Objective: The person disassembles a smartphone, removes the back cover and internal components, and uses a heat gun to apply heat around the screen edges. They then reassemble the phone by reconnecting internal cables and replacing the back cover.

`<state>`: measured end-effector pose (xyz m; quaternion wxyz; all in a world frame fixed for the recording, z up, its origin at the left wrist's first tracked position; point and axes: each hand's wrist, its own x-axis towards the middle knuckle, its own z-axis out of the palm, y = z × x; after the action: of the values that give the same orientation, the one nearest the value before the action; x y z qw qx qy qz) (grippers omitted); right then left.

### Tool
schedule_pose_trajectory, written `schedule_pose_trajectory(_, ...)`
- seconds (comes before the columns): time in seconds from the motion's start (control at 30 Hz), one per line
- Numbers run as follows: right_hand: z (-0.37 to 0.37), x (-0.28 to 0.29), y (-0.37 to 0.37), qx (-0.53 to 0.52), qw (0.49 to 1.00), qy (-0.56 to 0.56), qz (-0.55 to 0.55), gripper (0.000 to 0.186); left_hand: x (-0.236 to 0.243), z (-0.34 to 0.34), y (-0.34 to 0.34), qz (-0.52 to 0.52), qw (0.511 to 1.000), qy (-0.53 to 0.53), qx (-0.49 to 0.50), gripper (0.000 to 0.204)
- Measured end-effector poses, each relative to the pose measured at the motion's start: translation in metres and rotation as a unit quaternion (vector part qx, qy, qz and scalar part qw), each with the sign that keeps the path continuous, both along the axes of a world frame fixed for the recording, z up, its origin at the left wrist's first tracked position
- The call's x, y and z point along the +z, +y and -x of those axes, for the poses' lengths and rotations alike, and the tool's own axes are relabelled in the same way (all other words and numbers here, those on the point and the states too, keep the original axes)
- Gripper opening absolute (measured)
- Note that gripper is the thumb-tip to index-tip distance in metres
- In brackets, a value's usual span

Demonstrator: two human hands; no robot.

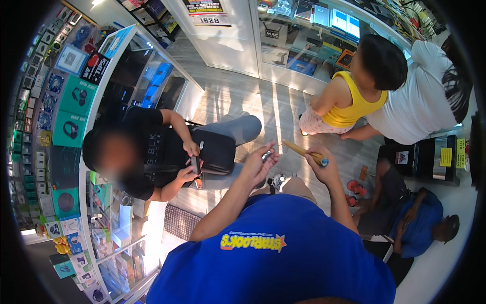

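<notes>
My left hand (259, 163) is in front of me, palm partly up and fingers curled. A small silvery metal piece (266, 155) shows at its fingers, too small to name. Just to the right, my right hand (322, 164) is closed round a long tan tapered stick (296, 148). Its narrow end points toward my left hand, and a bluish round end shows by the thumb. The two hands are apart, over the floor at waist height.
A person in black (139, 152) with a black bag (215, 151) holds a small device at left, before a glass display counter (119, 263). A child in a yellow top (352, 104) and an adult in white (422, 96) stand at right. Someone in blue (422, 223) sits lower right.
</notes>
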<state>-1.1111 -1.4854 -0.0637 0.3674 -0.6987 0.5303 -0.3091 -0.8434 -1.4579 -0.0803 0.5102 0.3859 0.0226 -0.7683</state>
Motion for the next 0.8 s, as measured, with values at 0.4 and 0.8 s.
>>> schedule_pose_trajectory(0.4, -0.017, 0.019, -0.242, 0.088, 0.994, -0.053, -0.036, 0.022, 0.026, -0.019, -0.153, 0.026, 0.967, 0.015, 0.252, 0.033)
schedule_pose_trajectory(0.8, -0.199, 0.043, -0.460, 0.175, 0.981, -0.080, 0.037, 0.015, -0.010, -0.158, -0.319, 0.049, 0.924, 0.028, 0.378, 0.033)
